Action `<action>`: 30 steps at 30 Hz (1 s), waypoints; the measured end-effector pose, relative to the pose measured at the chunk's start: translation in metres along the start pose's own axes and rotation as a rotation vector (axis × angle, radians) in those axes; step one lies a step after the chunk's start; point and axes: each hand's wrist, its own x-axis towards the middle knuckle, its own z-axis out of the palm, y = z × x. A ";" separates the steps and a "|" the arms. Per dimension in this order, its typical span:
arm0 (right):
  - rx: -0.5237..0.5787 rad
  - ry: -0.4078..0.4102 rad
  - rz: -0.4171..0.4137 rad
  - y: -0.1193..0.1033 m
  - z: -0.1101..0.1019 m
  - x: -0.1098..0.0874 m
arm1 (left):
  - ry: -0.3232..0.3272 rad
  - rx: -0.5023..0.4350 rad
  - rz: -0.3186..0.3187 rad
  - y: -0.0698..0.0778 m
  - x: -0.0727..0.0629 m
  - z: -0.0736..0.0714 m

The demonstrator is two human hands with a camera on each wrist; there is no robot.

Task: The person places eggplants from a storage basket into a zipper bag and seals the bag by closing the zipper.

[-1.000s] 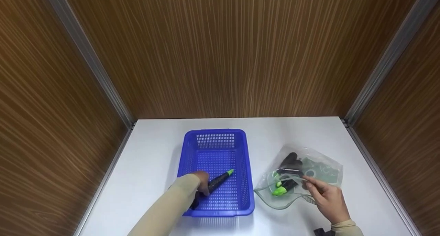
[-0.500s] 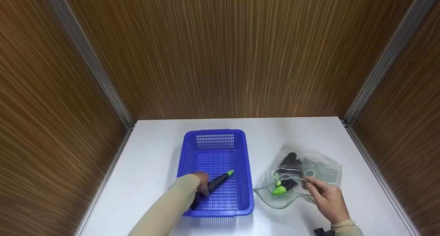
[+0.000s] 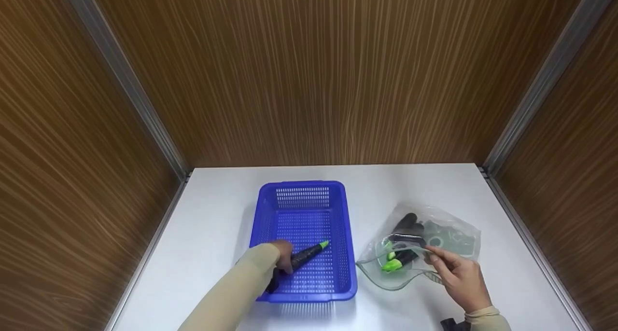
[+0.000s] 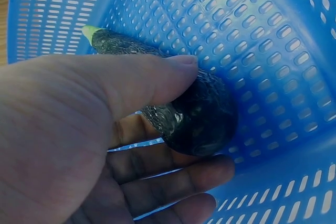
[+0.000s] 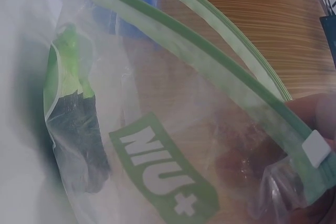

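Observation:
In the head view, my left hand (image 3: pixel 284 256) reaches into a blue perforated basket (image 3: pixel 351 254) and grips a dark eggplant (image 3: pixel 304 257) with a bright green tip. The left wrist view shows its thick, glossy end (image 4: pixel 207 121) between my thumb on top and fingers below; the basket floor lies behind it. To the right, my right hand (image 3: pixel 461 278) pinches the rim of a clear zip bag (image 3: pixel 466 220), holding its mouth open. Inside lie several dark eggplants (image 3: pixel 405 225) with green stems. The right wrist view shows the bag's green zip strip and white slider (image 5: pixel 316 149) close by my fingertips.
Basket and bag rest on a white table (image 3: pixel 217 200). Wood-grain panels (image 3: pixel 338 80) rise at the back and both sides, joined by grey metal corner posts. A small black object (image 3: pixel 454 325) sits at my right wrist.
The green tip of the eggplant in the basket has dipped very slightly toward me. Both hands keep their places and grips.

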 end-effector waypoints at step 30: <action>-0.018 -0.015 0.034 -0.001 -0.001 0.000 | 0.069 -0.129 0.062 -0.006 -0.014 -0.010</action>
